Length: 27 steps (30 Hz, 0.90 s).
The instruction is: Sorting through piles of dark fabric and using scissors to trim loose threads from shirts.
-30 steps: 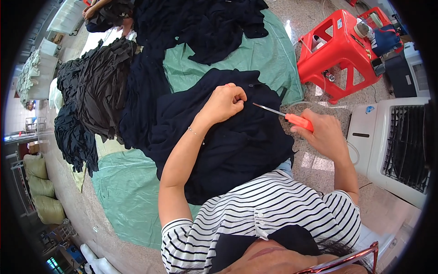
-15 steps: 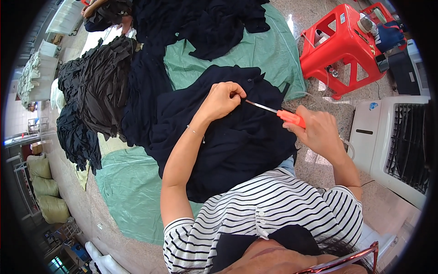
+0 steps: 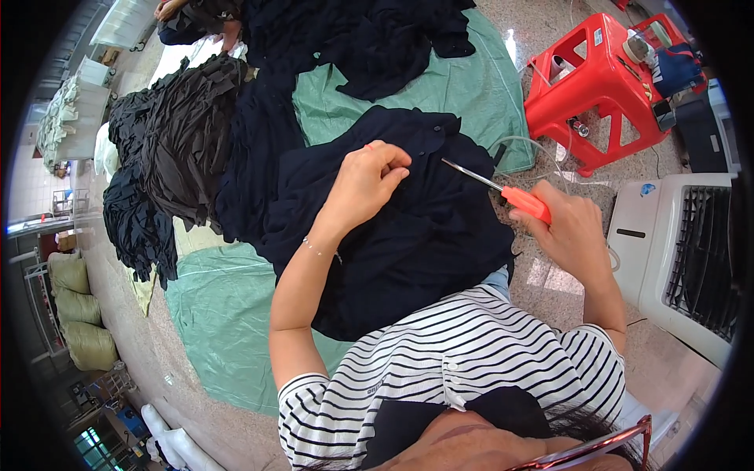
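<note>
A dark navy garment [image 3: 393, 228] with small dark buttons lies bunched across my lap. Above it my left hand [image 3: 367, 184] is closed, thumb and forefinger curled toward each other. Anything between those fingertips is too small to make out. On the right, my right hand [image 3: 567, 228] wraps round the orange handle of a tool with a thin metal shaft [image 3: 481, 177]. Its tip points up and left over the garment, below the buttons and a short distance from my left fingers.
Navy clothes [image 3: 353, 39] and dark grey-brown clothes [image 3: 184, 133] are heaped on green sheeting [image 3: 224, 322]. At the right stand a red plastic stool [image 3: 601, 86] carrying small items and a white air cooler [image 3: 656, 243]. Another person's hand [image 3: 166, 9] shows far left.
My left hand has drawn back to the left, away from the tool's tip. My right hand has moved slightly right with the tool, so the gap between them has widened.
</note>
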Tool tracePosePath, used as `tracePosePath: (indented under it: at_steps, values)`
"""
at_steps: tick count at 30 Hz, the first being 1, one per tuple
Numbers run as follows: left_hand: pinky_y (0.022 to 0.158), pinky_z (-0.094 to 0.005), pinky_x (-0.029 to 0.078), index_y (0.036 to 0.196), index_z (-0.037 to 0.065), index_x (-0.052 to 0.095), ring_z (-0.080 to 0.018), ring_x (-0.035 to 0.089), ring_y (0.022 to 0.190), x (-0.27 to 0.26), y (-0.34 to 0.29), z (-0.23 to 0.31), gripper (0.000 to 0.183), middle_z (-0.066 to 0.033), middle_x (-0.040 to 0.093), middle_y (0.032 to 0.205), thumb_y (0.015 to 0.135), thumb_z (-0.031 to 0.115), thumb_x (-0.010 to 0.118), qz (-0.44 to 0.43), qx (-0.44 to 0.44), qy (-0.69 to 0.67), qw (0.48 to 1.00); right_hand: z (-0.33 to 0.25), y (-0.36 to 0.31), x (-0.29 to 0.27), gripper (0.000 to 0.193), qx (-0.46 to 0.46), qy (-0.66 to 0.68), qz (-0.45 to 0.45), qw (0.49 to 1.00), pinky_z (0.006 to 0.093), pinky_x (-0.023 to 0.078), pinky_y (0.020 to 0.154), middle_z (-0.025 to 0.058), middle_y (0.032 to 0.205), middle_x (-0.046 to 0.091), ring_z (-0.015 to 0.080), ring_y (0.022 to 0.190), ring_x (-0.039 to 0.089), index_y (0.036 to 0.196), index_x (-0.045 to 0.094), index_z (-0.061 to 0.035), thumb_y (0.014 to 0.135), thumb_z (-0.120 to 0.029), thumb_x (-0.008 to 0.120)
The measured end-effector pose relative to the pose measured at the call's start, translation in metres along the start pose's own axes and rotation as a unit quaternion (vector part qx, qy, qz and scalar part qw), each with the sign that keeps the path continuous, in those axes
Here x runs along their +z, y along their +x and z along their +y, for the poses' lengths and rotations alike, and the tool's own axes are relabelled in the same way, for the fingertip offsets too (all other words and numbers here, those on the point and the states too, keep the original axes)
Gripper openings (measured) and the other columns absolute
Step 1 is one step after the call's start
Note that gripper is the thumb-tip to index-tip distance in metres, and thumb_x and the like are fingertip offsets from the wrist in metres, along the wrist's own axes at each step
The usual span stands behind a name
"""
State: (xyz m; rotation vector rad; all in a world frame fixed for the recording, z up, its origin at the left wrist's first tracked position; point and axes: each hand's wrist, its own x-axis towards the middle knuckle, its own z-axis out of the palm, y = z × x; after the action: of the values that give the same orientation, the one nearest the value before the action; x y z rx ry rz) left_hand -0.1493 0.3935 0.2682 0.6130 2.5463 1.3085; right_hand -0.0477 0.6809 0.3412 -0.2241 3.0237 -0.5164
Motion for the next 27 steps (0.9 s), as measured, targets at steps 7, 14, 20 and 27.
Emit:
tracePosePath:
  at_steps: [7, 14, 20, 27]
  values:
    - [0.066, -0.0283, 0.051, 0.098, -0.003, 0.068, -0.0168, 0.063, 0.07, 0.02, 0.01, -0.018, 0.018, -0.0098, 0.065, 0.083, 0.081, 0.002, 0.074, 0.012, 0.017, 0.027, 0.999, -0.003, -0.002, 0.003, 0.034, -0.011, -0.028, -0.014, 0.999, 0.0461, 0.043, 0.056, 0.0153, 0.067, 0.062, 0.0389, 0.063, 0.061, 0.087, 0.058, -0.0073, 0.085, -0.037, 0.075]
    - [0.071, -0.0384, 0.052, 0.099, 0.001, 0.072, -0.028, 0.065, 0.075, -0.017, 0.003, 0.001, 0.015, -0.0132, 0.069, 0.088, 0.087, 0.01, 0.069, -0.11, 0.176, 0.001, 0.978, -0.003, -0.014, 0.004, 0.029, -0.037, 0.098, 0.004, 0.994, 0.0409, 0.046, 0.057, 0.0132, 0.073, 0.062, 0.0367, 0.065, 0.062, 0.092, 0.062, -0.0065, 0.084, -0.031, 0.077]
    - [0.067, -0.0349, 0.049, 0.102, 0.003, 0.07, -0.0236, 0.066, 0.075, -0.038, 0.032, 0.033, 0.04, -0.0083, 0.07, 0.078, 0.076, 0.031, 0.081, -0.407, 0.028, 0.144, 0.901, -0.015, -0.019, -0.002, 0.031, -0.071, 0.109, -0.012, 0.991, 0.0399, 0.047, 0.056, 0.011, 0.075, 0.064, 0.0344, 0.064, 0.063, 0.093, 0.063, -0.0078, 0.082, -0.033, 0.078]
    - [0.055, -0.0306, 0.049, 0.08, -0.001, 0.068, -0.018, 0.063, 0.058, -0.039, 0.041, 0.037, 0.019, -0.0074, 0.063, 0.063, 0.083, 0.016, 0.073, -0.406, -0.048, 0.103, 0.907, -0.016, -0.028, -0.008, 0.033, -0.083, 0.103, 0.001, 0.991, 0.0405, 0.045, 0.052, 0.0089, 0.075, 0.066, 0.0321, 0.062, 0.064, 0.091, 0.062, -0.0093, 0.082, -0.037, 0.077]
